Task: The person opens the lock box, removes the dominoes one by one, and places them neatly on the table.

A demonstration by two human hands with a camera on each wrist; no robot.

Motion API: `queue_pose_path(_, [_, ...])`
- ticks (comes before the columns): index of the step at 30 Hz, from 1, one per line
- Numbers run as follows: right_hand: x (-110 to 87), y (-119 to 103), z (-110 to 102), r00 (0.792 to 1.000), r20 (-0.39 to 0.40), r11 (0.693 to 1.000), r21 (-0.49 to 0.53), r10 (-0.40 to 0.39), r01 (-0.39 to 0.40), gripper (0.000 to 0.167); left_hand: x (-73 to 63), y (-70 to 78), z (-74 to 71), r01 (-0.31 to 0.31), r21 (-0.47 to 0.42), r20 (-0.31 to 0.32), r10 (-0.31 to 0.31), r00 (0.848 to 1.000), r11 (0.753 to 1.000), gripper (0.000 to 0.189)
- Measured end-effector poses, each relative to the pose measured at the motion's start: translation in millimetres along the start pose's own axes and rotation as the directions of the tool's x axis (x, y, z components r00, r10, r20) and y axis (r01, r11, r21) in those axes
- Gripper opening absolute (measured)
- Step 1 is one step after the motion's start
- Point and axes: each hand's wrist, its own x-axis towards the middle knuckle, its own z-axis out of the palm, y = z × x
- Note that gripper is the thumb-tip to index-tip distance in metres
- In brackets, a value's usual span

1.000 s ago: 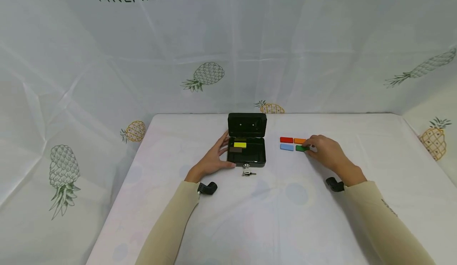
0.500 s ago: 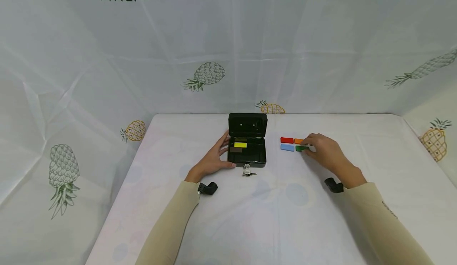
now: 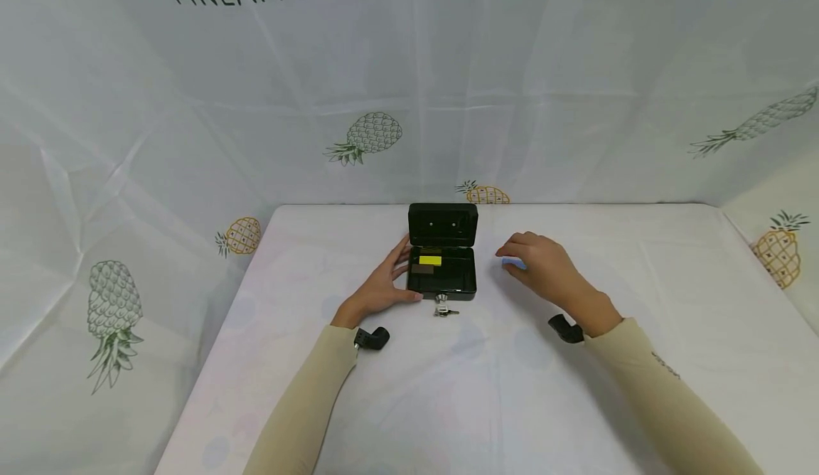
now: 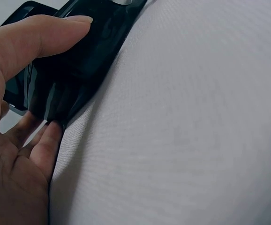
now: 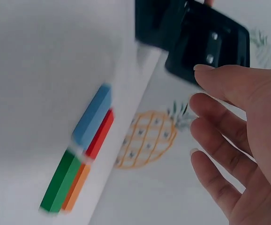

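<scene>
My left hand (image 3: 377, 289) grips the left side of an open black cash box (image 3: 462, 276), thumb at its front corner and fingers along its side. Inside lie a yellow block (image 3: 430, 260) and a dark brown block (image 3: 422, 269), with another dark strip behind. My right hand (image 3: 540, 265) hovers right of the box, fingers loosely bent and holding nothing. Under it in the head view a blue block (image 3: 515, 264) partly shows. The right wrist view has the blue, red (image 5: 99, 135), green (image 5: 60, 183) and orange (image 5: 75, 187) blocks on the table, two by two.
The box lid (image 3: 443, 225) stands raised at the back. Keys (image 3: 446, 311) hang at the front lock. A white cloth covers the table (image 3: 448, 404), and a pineapple-print sheet (image 3: 544, 91) hangs behind it.
My right hand has left the green and orange blocks and moved leftward, nearer the box, now over the blue and red ones. My left hand stays on the cash box.
</scene>
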Motion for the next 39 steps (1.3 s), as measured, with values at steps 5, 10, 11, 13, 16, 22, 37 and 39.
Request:
queue_pose_path(5, [14.7, -18.0, 6.5, 0.999, 0.034, 1.0, -0.012, -0.02, 0.02, 0.025, -0.1, 0.6, 0.0, -0.001, -0.002, 0.0, 0.001, 1.0, 1.0, 0.123])
queue_pose_path(10, [29.0, -31.8, 17.7, 0.996, 0.086, 0.999, -0.043, -0.022, 0.026, 0.026, 0.0, 0.4, -0.2, 0.002, 0.003, 0.0, -0.002, 1.0, 1.0, 0.123])
queue_pose_path(11, [31.8, -34.3, 20.4, 0.995, 0.095, 0.999, -0.047, -0.024, 0.028, 0.026, -0.1, 0.3, -0.2, 0.003, 0.004, -0.001, -0.003, 1.0, 1.0, 0.123])
queue_pose_path(13, [37.3, -38.9, 25.8, 0.994, 0.106, 0.998, -0.05, -0.033, 0.039, 0.025, -0.3, 0.5, -0.4, 0.003, 0.004, -0.002, -0.003, 1.0, 1.0, 0.123])
queue_pose_path(16, [45.2, -44.5, 33.8, 0.991, 0.119, 0.997, -0.053, -0.053, 0.06, 0.026, -0.1, 0.4, -0.5, 0.0, 0.0, -0.001, 0.0, 1.0, 1.0, 0.123])
queue_pose_path(22, [59.0, -55.4, 45.0, 0.982, 0.178, 0.995, -0.075, -0.057, 0.071, 0.027, -0.3, 0.8, -1.4, -0.017, -0.018, 0.008, 0.017, 1.0, 1.0, 0.122])
queue_pose_path(37, [77.1, -60.7, 71.6, 0.953, 0.301, 0.989, -0.148, 0.031, 0.015, 0.031, 0.0, 0.4, -2.4, -0.012, -0.013, 0.019, 0.012, 1.0, 1.0, 0.122])
queue_pose_path(39, [78.4, -61.6, 72.4, 0.947, 0.318, 0.987, -0.162, 0.038, 0.015, 0.031, -0.3, 0.4, -2.4, -0.008, -0.014, 0.019, 0.009, 1.0, 1.0, 0.122])
